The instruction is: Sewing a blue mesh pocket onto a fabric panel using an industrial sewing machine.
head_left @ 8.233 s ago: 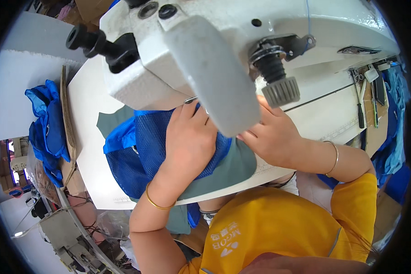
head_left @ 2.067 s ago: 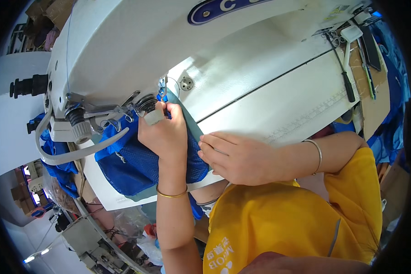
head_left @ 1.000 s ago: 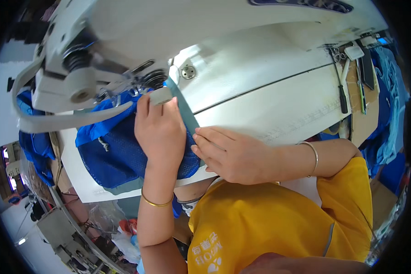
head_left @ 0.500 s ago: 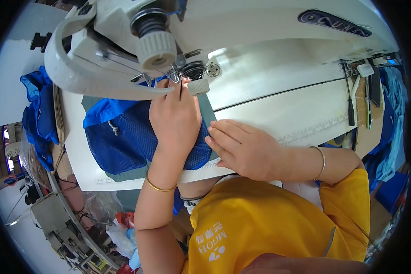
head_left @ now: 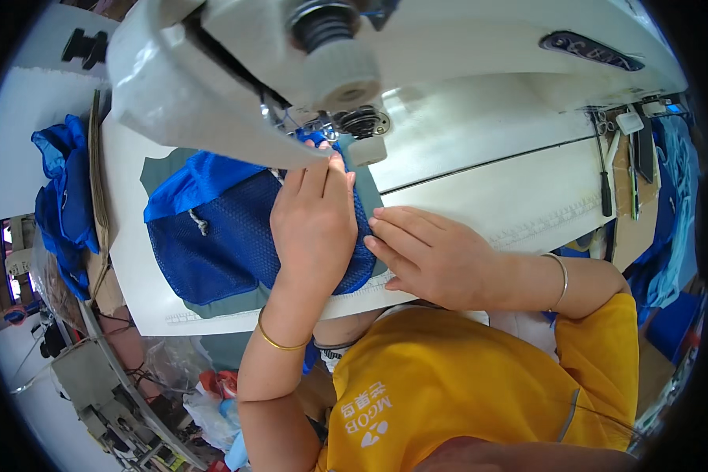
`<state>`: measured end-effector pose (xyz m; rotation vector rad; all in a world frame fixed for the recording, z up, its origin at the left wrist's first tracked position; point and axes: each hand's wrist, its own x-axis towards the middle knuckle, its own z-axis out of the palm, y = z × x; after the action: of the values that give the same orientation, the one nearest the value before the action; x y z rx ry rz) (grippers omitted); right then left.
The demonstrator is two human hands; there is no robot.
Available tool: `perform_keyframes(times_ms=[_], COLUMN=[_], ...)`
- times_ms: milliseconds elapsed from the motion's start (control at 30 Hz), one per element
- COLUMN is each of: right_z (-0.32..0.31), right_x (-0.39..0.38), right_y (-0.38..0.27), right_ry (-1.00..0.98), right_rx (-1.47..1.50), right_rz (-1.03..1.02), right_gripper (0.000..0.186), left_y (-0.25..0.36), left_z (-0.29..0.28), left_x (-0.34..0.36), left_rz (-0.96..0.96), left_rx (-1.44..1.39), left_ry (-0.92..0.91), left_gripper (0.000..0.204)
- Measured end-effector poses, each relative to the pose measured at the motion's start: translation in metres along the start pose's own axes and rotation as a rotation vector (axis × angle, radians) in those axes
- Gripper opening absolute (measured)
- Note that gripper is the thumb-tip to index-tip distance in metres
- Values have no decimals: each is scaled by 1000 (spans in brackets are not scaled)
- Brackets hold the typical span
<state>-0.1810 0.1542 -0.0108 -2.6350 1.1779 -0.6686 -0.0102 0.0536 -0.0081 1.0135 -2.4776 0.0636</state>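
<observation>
Left hand (head_left: pixel 313 224): flat, palm down, fingers together and stretched toward the needle area, pressing on the blue mesh fabric (head_left: pixel 220 240); nothing gripped, only held down.
Right hand (head_left: pixel 432 256): open and flat, fingertips against the near right edge of the fabric, just beside the left hand; pinning the edge rather than grasping it.
Wrists: thin gold bangle (head_left: pixel 279 342) on the left, silver bangle (head_left: pixel 560 281) on the right.
Fabric position: spread on the white bench (head_left: pixel 519 189), left of the middle, reaching to the near edge; grey-green layer (head_left: pixel 228 303) showing underneath along its near and far sides; a short white cord on the mesh.
Machine: sewing machine head (head_left: pixel 236 63) looming over the far part of the bench; presser foot (head_left: pixel 363 138) just past the left fingertips, touching or almost touching the cloth, cannot tell which.
Step in hand: judged as lining up and holding the seam edge at the foot, feeding the cloth.
Next move: likely calls for both palms sliding the layers evenly, fingertips kept clear of the needle.
Right far corner of bench: scissors and small tools (head_left: pixel 617 153) lying near the edge.
Beyond left edge: heap of blue cloth (head_left: pixel 59 204).
</observation>
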Motion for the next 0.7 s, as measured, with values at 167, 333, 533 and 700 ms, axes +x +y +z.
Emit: perform_keyframes(times_ms=[167, 333, 533, 700], right_z=[-1, -4, -4, -5], right_x=[0, 1, 3, 5], right_y=[-1, 1, 0, 0], right_ry=[-5, -16, -29, -71], right_rx=[8, 0, 15, -3], right_rz=[10, 2, -6, 12], right_gripper=[57, 58, 58, 58], left_y=[1, -2, -5, -6], left_z=[0, 0, -2, -6], left_x=[0, 2, 2, 7], left_rz=[-47, -7, -30, -32], left_rx=[-45, -21, -68, -110], left_ry=[-11, -1, 6, -12], left_gripper=[22, 28, 25, 16])
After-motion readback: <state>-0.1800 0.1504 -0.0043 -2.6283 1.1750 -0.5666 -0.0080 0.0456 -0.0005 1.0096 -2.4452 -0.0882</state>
